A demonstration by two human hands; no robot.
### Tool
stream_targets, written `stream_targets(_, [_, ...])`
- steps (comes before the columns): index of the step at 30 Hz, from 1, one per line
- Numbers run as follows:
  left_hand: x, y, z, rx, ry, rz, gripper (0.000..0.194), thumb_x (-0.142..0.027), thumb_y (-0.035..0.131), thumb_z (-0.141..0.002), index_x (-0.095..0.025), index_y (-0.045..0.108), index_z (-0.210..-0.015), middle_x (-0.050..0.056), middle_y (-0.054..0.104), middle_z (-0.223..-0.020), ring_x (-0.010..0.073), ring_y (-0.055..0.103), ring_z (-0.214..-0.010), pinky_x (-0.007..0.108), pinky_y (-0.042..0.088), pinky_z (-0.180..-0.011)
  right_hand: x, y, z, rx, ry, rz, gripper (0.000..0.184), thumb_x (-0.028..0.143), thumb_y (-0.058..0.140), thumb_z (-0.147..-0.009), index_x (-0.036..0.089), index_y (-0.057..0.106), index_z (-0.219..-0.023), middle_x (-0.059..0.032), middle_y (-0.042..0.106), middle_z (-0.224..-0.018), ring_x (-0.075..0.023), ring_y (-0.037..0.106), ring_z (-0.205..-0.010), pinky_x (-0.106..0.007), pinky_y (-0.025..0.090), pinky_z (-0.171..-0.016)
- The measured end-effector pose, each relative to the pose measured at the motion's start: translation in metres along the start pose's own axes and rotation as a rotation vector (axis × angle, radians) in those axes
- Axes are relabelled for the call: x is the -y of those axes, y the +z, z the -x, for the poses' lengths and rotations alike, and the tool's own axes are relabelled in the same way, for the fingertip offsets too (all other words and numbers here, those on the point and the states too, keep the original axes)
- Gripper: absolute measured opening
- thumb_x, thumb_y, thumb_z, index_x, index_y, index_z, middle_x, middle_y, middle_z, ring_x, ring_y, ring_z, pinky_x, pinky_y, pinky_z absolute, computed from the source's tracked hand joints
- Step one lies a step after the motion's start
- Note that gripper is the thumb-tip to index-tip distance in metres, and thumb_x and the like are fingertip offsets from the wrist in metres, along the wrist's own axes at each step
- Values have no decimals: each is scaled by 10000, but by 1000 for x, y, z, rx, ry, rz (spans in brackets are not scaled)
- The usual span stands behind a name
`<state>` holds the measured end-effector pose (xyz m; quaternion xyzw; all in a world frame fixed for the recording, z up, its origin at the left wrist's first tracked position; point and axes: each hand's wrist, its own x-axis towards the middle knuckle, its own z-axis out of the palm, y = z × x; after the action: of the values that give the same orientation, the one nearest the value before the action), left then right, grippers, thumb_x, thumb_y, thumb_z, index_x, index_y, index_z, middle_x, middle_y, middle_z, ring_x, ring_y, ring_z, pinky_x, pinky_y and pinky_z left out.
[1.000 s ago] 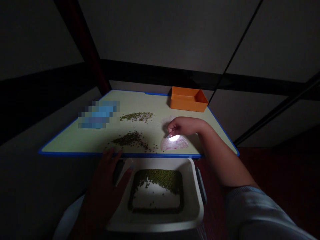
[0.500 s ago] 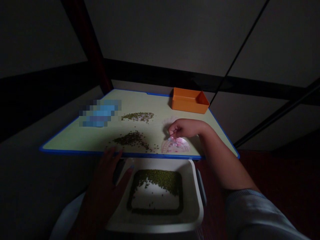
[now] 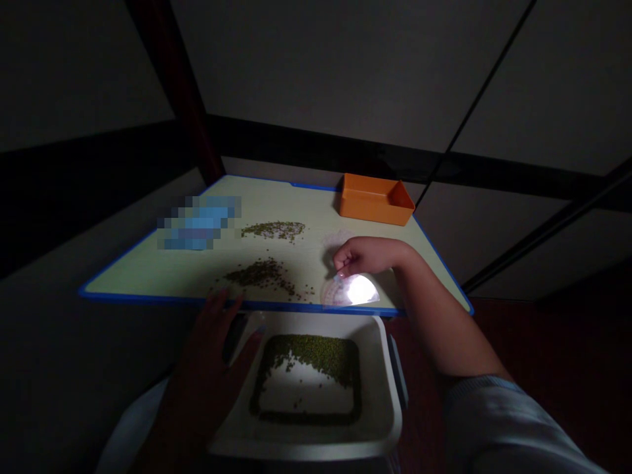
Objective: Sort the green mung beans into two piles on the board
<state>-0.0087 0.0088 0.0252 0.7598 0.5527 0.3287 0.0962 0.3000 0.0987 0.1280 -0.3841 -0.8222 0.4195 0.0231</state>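
My right hand (image 3: 363, 255) rests on the table (image 3: 148, 270) and pinches the top edge of a clear pink half-round plastic card (image 3: 351, 291) that glints near the front edge. My left hand (image 3: 212, 359) lies with fingers spread against the left rim of a white tray (image 3: 385, 395) held below the table's front edge; green mung beans (image 3: 316, 352) cover part of its bottom. Two small heaps of beans lie on the table: a near heap (image 3: 261, 273) and a far heap (image 3: 274, 229), both left of my right hand.
An orange box (image 3: 375, 199) stands at the table's far right corner. A blurred blue item (image 3: 197, 222) lies at the far left. The table has a blue rim. The room around is dark, with dark beams behind.
My right hand has drawn the plastic card slightly toward the front edge, and its glint has shifted. My left hand and the tray stay where they were.
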Motion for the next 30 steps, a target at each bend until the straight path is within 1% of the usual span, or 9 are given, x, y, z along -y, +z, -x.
stream_targets(5, [-1,0,-1,19,-15,5,586,-527,427,-862,-216,410,-1358,106,346,-1515,263,259,-1422,503,269,-1145,2,0,0,-31,-59,-15,81,137,564,-792,139,582,-713,59,512,-588,-66,441,-571,-210,345,-601])
stream_targets(9, [1,1,-1,5,-9,10,580,-526,434,-859,-222,417,-1353,106,355,-1510,262,277,-1416,506,273,-1143,3,-3,2,-54,-41,-13,72,115,566,-770,137,592,-706,61,506,-572,-68,435,-555,-212,342,-588])
stream_targets(14, [0,1,-1,-1,-17,10,589,-527,440,-855,-199,432,-1344,119,347,-1513,274,279,-1414,507,276,-1142,1,-2,0,-31,-2,-20,75,89,561,-751,133,599,-704,57,508,-573,-75,452,-559,-216,341,-582])
stream_targets(18, [-2,0,-1,9,-20,8,584,-530,435,-854,-212,430,-1344,108,350,-1512,278,280,-1413,511,285,-1138,0,-1,-1,-14,-33,-35,69,98,568,-760,134,591,-706,60,500,-579,-69,445,-566,-210,331,-579])
stream_targets(21, [-2,0,-2,2,-15,3,586,-527,436,-853,-197,437,-1337,121,360,-1504,281,292,-1408,507,288,-1138,-1,-2,0,-33,-58,-40,73,120,571,-777,136,585,-706,67,484,-570,-64,435,-564,-206,325,-579])
stream_targets(25, [-1,0,-1,-2,3,-3,587,-523,428,-858,-176,444,-1331,140,365,-1498,283,288,-1409,503,287,-1139,-1,-3,-1,-55,-43,-36,92,172,588,-788,138,582,-703,60,507,-573,-75,449,-574,-224,341,-605])
stream_targets(30, [0,1,0,15,-16,5,589,-526,430,-857,-193,425,-1343,130,344,-1511,280,266,-1418,521,269,-1143,3,4,-6,-107,-34,-66,182,269,582,-820,146,547,-689,48,528,-578,-87,476,-571,-236,354,-602])
